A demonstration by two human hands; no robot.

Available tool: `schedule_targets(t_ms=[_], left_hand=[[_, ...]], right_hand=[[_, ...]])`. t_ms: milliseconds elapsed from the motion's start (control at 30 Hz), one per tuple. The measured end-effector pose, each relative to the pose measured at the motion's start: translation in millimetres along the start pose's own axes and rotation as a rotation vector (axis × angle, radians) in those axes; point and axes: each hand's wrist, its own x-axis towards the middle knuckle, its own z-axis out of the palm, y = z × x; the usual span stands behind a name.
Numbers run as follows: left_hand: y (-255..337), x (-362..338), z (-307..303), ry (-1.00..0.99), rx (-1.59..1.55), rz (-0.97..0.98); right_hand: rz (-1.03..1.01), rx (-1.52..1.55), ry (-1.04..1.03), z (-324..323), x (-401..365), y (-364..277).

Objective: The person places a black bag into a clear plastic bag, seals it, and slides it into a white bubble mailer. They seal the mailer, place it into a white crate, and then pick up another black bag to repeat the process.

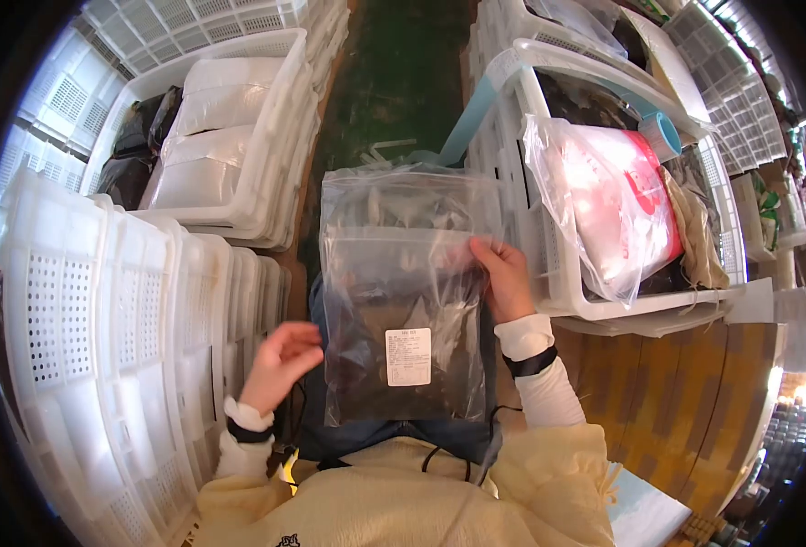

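Observation:
A clear plastic bag (366, 328) with a white printed label (408, 357) lies across my lap, and the edge of another clear bag (412, 201) shows above it. My right hand (507, 278) pinches the labelled bag between thumb and fingers near its upper right corner. Just off the bag's left edge, my left hand (284, 365) has its fingers loosely curved and the thumb apart, holding nothing.
Stacked white crates (84, 301) stand close on my left. Beyond them a crate (266, 146) holds white-wrapped packs (207, 169). At the right, another crate (558, 264) contains a red and white package (617, 201) and a blue tape roll (661, 137). Brown cartons (658, 392) lie below it.

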Motion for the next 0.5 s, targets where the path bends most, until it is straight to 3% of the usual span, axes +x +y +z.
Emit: schedule_targets(t_ms=[167, 267, 500], left_hand=[[48.8, 75.8, -8.7, -0.024, -0.085, 0.053], [47.0, 121.9, 1.0, -0.295, -0.467, -0.068], [73.8, 149.7, 9.0, -0.200, -0.461, 0.075]], right_hand=[[-0.050, 0.040, 0.017, 4.7, 15.6, -8.0], [-0.008, 0.100, 0.006, 13.1, 18.1, -21.3], [-0.189, 0.096, -0.006, 18.6, 26.5, -29.2]])
